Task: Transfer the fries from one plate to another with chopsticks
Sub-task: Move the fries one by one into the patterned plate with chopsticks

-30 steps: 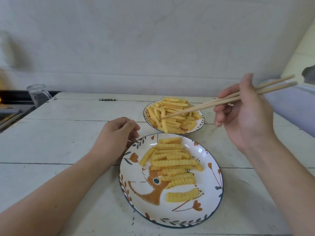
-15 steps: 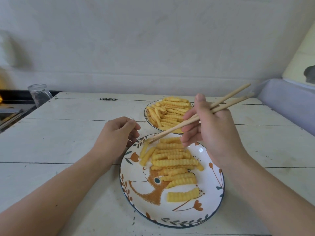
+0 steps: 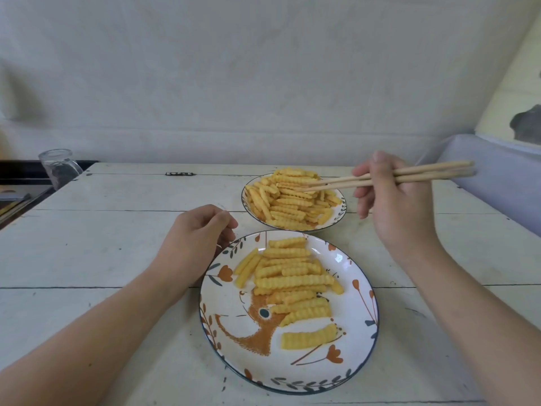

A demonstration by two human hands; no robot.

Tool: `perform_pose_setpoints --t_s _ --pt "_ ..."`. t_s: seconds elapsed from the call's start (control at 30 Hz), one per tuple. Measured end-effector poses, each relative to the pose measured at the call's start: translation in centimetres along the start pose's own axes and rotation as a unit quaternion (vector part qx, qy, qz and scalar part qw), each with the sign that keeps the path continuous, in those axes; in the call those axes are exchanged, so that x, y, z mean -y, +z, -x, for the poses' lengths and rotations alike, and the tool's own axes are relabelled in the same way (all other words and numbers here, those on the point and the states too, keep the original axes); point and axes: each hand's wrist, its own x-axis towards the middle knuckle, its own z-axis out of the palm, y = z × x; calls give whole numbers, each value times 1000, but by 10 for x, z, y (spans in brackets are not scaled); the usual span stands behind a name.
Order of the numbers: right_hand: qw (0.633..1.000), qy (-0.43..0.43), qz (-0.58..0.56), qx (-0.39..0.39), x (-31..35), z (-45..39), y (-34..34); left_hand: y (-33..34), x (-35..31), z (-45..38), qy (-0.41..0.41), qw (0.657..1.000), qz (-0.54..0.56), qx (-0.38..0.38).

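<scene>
Fries (image 3: 294, 200) like these crinkle-cut ones look light and stiff enough to lift one at a time, but we'd guess the ridges help and any oil hurts, so they could slide or snap if squeezed hard. We reckon the best place to pinch is near the middle of a single fry lying on top of the heap, across its short side, so it doesn't tip.

Right now most of them sit piled in the far plate (image 3: 341, 213), and a smaller batch lies in rows on the near plate (image 3: 363, 341) with the orange drawing, both on the white counter (image 3: 102, 253).

Our right hand (image 3: 389, 206) holds the chopsticks (image 3: 409, 175) about halfway up, thumb on top, fingers curled round them. The tips are nearly together, just a sliver apart, hovering at the top of the far heap. We can't tell if they're touching a fry yet; nothing looks lifted.

Our left hand (image 3: 196, 238) rests loosely curled on the counter against the near plate's rim, holding nothing.
</scene>
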Motion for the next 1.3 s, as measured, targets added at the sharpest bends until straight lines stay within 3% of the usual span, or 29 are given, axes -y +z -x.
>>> perform_pose_setpoints --t_s 0.27,0.53,0.63,0.9,1.1,1.3 --pt "993 12 -9 117 -16 9 27 2 0 0 0 1000 -7 3" --pt "990 20 -10 138 -26 6 38 2 1 0 5 1000 -8 5" --pt "992 24 -23 125 -27 3 39 1 1 0 4 1000 -7 5" --pt "990 65 -121 -15 21 -14 3 0 -2 2 -6 1000 -9 8" --pt "986 126 89 60 68 -26 -45 -1 -4 5 0 1000 -22 10" --pt "972 125 159 117 60 -12 -40 -1 -4 8 -1 1000 -12 11"
